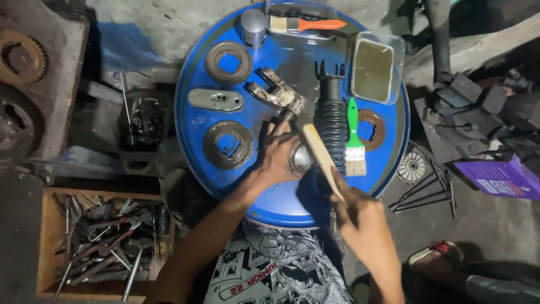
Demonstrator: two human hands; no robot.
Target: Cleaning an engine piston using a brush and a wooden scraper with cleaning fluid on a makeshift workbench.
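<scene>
Shock absorber part (279, 95), grimy and metal, lies on the blue drum top (292, 197) with its long axis running from the forked end at upper left, toward the far-left rim, down to a shiny rounded end (301, 159) near the middle. The left hand (279, 157) has its fingers curled around that shiny end, gripping it. The right hand (360, 217), near the drum's near-right edge, is closed around a pale wooden stick (322, 159), which slants up and left so its tip reaches just beside the held part's lower end.

Just right of the stick lies a second shock absorber (331, 121) with a black coil spring, its axis running near to far, forked top pointing at the far rim. Touching its right side is a green-handled brush (354, 138), bristles toward the near edge. A second brush (306, 24), orange-handled, rests in a clear tray at the far rim, handle pointing right.

Three toothed sprockets sit on the drum: one (228, 62) at far left, one (228, 145) at near left, and a rusty one (368, 129) toward the right edge, partly under the green brush. Between the two left ones lies a flat oval metal plate (216, 99). A grey metal cylinder (253, 25) stands at the far rim, and a rectangular clear tub (372, 70) of murky liquid sits at far right.

Off the drum, a wooden box of tools (95, 242) stands on the floor to the left.
</scene>
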